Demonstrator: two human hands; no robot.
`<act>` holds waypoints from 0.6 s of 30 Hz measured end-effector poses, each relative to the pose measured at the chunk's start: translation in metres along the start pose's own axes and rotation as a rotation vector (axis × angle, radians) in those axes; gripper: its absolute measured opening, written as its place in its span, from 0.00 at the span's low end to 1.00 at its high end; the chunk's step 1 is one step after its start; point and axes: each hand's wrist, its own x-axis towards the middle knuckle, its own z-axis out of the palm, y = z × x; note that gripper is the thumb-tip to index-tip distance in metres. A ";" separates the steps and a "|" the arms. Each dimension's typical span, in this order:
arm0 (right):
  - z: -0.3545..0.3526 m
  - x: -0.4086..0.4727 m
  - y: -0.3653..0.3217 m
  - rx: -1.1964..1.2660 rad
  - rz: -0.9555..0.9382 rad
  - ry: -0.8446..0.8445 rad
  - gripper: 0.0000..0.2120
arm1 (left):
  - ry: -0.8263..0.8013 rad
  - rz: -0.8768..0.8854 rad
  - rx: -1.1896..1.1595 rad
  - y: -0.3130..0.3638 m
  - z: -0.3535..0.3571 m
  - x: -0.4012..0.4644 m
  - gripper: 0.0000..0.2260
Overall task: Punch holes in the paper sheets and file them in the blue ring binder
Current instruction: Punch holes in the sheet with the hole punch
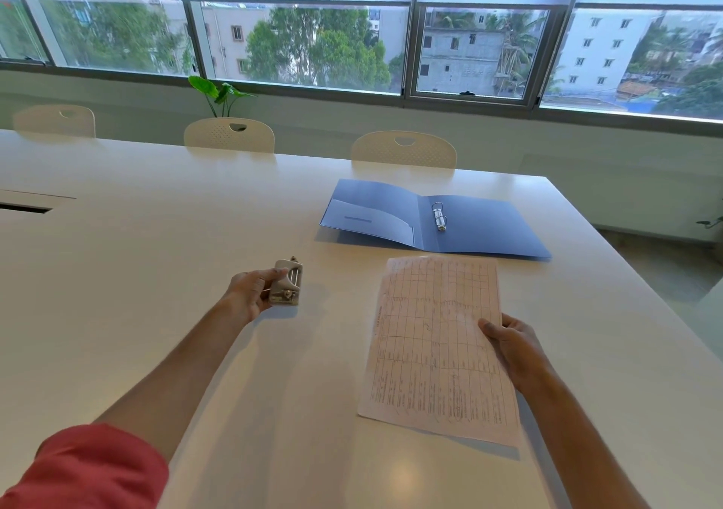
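Note:
The blue ring binder [481, 226] lies open on the white table [156, 234], its metal ring clip [439, 217] near the spine. Just in front of it I hold the paper sheets [434, 348], printed with a table grid; my right hand [508, 342] grips their right edge, thumb on top, and their near end is lifted off the table. To the left, my left hand [250, 291] holds a small metal hole punch [286, 283] by its left side, fingers curled round it, just above or on the table.
Three white chairs [403, 150] stand along the table's far side, with a green plant [221, 93] behind them under the windows. A cable slot [23, 208] is cut into the table at far left. The table's right edge [641, 285] drops to the floor.

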 end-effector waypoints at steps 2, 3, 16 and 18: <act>0.000 0.000 0.001 -0.004 -0.003 -0.006 0.09 | 0.024 0.003 0.023 0.004 -0.005 0.003 0.06; 0.000 0.000 0.001 -0.005 -0.004 -0.009 0.09 | 0.040 0.006 0.036 0.005 -0.008 0.005 0.07; -0.001 -0.002 0.000 0.008 0.001 -0.017 0.08 | 0.273 0.078 0.272 -0.003 -0.013 0.033 0.18; -0.002 -0.002 0.001 0.007 0.002 -0.019 0.08 | 0.343 0.114 0.432 0.000 -0.004 0.018 0.15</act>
